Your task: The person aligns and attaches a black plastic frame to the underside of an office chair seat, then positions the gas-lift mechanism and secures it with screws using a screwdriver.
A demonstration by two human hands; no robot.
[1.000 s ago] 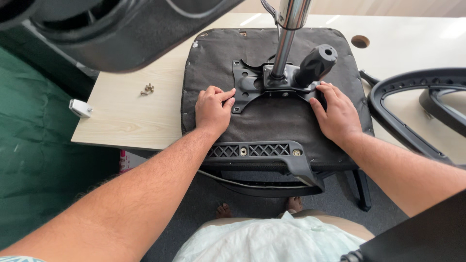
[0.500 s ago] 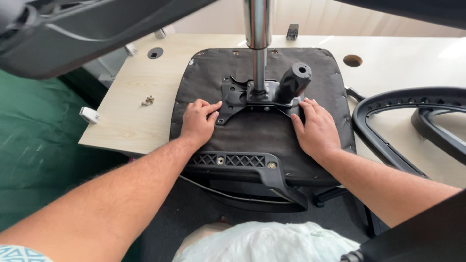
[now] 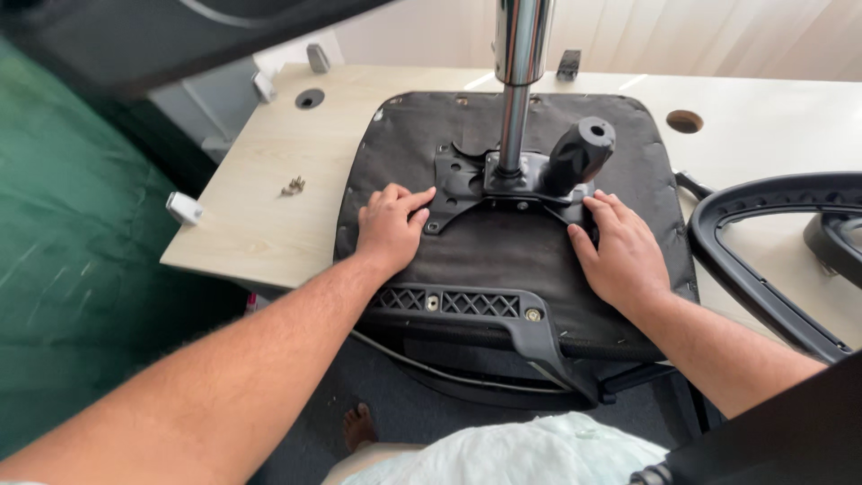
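Note:
An upturned black office chair seat (image 3: 503, 251) lies on a light wooden table (image 3: 269, 224). A black metal mounting plate (image 3: 467, 184) is on its underside, with a chrome gas cylinder (image 3: 516, 81) rising from it and a black knob lever (image 3: 579, 153) beside it. My left hand (image 3: 391, 224) rests flat on the seat, fingertips touching the plate's left corner. My right hand (image 3: 620, 251) lies flat at the plate's right corner. Neither hand holds anything.
Loose screws (image 3: 293, 187) lie on the table left of the seat. A black curved chair frame (image 3: 763, 260) sits at the right. A dark chair part overhangs the top left (image 3: 180, 36). Green cloth (image 3: 63, 269) is at the left; my bare foot (image 3: 359, 424) shows below.
The view has tilted up and moved closer. Both hands stay at the plate's corners; the right hand has flattened slightly lower on the seat.

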